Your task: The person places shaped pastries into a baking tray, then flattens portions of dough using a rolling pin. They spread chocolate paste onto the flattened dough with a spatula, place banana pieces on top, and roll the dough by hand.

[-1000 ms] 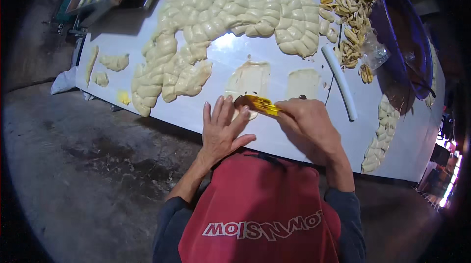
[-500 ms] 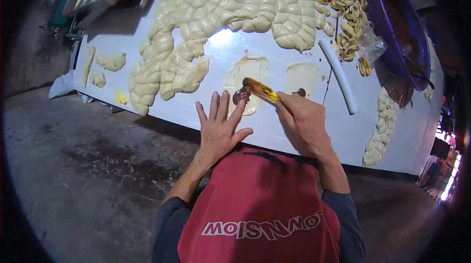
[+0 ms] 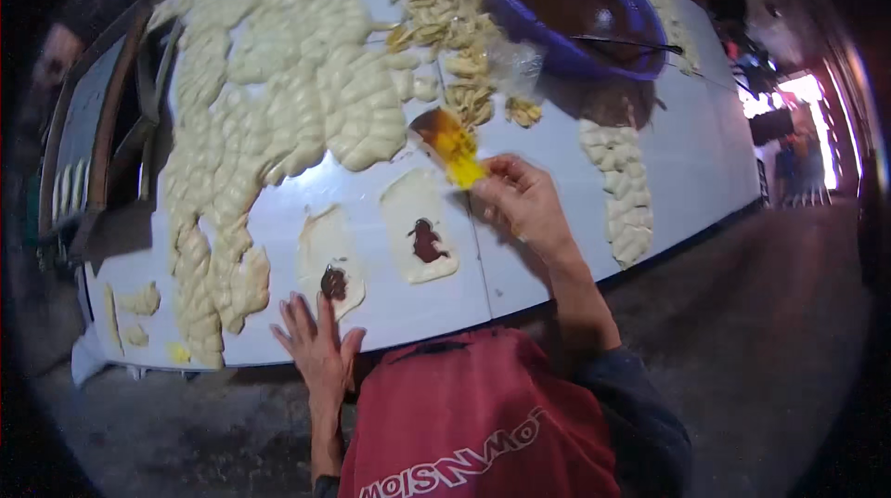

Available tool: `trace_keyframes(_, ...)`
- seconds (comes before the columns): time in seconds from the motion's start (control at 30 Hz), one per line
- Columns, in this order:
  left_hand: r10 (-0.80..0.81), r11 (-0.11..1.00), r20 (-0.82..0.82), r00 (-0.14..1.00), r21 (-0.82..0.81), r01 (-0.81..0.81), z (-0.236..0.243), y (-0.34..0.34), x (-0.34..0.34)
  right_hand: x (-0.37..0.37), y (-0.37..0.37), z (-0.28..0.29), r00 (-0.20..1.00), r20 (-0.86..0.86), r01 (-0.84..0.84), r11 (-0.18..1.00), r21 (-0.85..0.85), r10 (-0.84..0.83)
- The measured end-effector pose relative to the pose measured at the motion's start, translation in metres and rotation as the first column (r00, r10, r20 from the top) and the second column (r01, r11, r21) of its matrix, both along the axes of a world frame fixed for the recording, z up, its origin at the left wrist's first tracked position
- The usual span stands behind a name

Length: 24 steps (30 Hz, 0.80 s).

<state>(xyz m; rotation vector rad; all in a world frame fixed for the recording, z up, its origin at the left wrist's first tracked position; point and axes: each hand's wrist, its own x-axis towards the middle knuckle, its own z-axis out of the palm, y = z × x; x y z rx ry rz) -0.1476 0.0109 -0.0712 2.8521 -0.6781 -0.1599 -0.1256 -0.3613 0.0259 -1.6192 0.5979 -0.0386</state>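
My right hand grips a yellow spreader, its far end smeared brown, raised above the table beyond the right-hand flat dough sheet. On that sheet lies a dark brown patch of paste. My left hand rests with fingers spread at the near edge of the left-hand dough sheet. One of its fingertips is at or beside a smaller dark dollop on that sheet; whether it touches the paste I cannot tell.
Many pale dough pieces cover the table's far left. Beyond the spreader lie heaped yellowish strips and a clear plastic bag. A purple basin of brown mixture stands far right, near a dough row. Racked trays stand left.
My right hand has lifted the spreader off the left sheet and carried it right and away. The right sheet's dark patch is larger. The view has swung right; my left hand stays by the left sheet.
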Motion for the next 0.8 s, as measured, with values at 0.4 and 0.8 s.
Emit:
trace_keyframes(0.4,-0.139,0.989,0.088,0.986,0.058,0.134,-0.014,0.007,-0.001,-0.021,-0.141,0.048,0.958,0.011,-0.02,-0.104,-0.994,-0.287)
trace_keyframes(0.8,-0.169,0.96,0.186,0.968,-0.19,0.205,-0.027,0.012,0.003,-0.03,-0.139,0.028,0.921,-0.04,0.279,0.726,-0.628,-0.389)
